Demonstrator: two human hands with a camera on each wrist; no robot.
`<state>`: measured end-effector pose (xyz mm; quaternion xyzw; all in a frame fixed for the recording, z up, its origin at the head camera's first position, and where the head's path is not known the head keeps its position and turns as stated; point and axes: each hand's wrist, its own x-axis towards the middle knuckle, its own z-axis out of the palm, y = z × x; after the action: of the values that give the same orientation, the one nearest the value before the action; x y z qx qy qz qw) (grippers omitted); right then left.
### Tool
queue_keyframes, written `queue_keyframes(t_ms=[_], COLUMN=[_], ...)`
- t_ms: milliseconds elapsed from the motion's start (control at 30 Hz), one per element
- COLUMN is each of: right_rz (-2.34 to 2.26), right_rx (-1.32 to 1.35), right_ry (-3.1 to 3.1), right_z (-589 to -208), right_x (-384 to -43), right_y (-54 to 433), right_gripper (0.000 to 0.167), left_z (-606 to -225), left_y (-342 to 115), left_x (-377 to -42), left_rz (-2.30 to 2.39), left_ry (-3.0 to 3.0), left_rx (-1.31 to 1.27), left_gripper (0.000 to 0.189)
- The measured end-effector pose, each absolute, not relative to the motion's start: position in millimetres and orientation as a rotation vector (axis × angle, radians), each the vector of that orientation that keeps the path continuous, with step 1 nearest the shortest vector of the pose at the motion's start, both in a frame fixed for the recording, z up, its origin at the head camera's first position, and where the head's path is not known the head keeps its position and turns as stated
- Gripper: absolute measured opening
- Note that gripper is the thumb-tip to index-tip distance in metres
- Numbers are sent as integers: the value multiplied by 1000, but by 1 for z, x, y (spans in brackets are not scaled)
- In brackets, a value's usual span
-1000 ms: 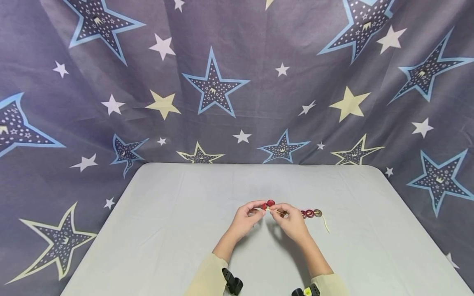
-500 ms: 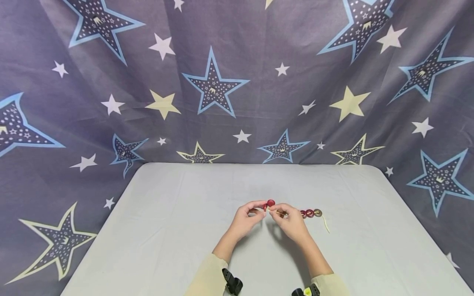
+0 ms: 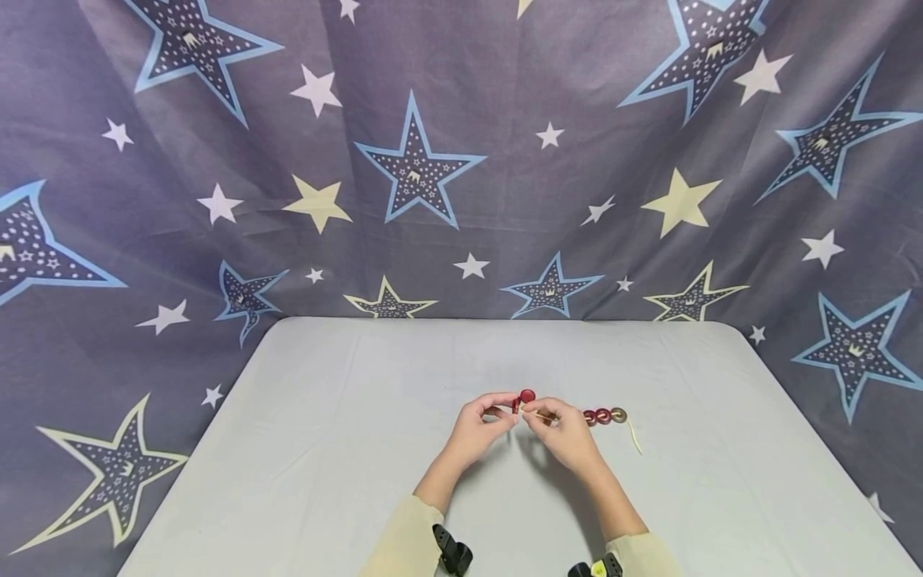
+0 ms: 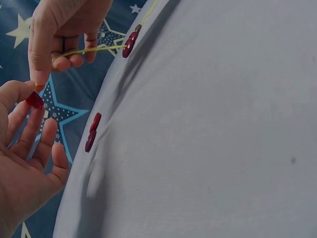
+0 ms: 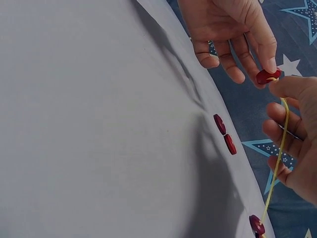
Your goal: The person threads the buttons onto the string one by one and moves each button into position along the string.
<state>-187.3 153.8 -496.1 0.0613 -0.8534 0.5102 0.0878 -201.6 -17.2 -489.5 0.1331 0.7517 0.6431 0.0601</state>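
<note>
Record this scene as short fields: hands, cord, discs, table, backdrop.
Left hand: pinches a red disc
Right hand: holds the yellow cord close by that disc
Cord through the pinched disc: cannot tell
Threaded discs: a row on the table, to the right of the right hand; outermost one brownish, cord tail beyond it
Separate discs: two, reddish, lying beside each other on the table
Table cover: pale grey
Backdrop: dark cloth printed with stars
</note>
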Motion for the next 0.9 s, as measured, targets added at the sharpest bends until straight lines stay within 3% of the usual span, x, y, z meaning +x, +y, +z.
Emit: queue_keyframes(t_ms=[367,900], right_rz=[1567,1723], right_rx=[178,60], right_ry=[-2550,-2427], right_z=[-497,-499], right_x=[-187,-191], right_y=[153,157], right_gripper=[4,9], left_z=[-513,-501], left_y=[-14,-16], left_x=[-211,-206], left_rz=[1954,1963], left_ry=[2284,2213], left_rx=[418,395], left_gripper=[33,37])
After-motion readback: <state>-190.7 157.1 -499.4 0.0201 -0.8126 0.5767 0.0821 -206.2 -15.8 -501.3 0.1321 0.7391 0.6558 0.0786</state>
